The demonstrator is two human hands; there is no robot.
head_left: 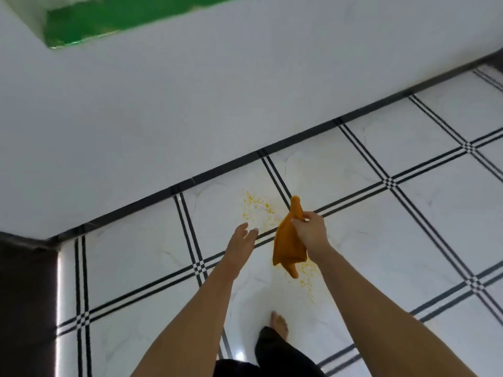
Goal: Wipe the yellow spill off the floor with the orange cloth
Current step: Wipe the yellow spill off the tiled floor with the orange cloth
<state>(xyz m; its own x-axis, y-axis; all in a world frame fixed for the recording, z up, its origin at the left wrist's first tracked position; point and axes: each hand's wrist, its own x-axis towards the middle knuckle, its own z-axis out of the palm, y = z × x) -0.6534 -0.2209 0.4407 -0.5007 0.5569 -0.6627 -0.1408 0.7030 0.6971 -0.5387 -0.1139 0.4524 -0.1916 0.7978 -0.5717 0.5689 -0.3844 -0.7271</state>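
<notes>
The orange cloth (287,242) is pinched near its top by the curled fingers (299,223) of the right hand (310,231) and hangs over the floor (408,240). At its nine o'clock the left hand (241,244) is held out, fingers straight and close together. The yellow spill (257,208) is seen on the tiles at eleven o'clock of the cloth.

This is an indoor room, most likely in a home. Glossy white marble-look floor tiles (408,240) are edged with paired black lines. A black skirting strip (217,171) runs along a plain white plastered wall (190,91) with a green painted patch (122,20) higher up. A bare foot (279,323) stands on the tiles.
</notes>
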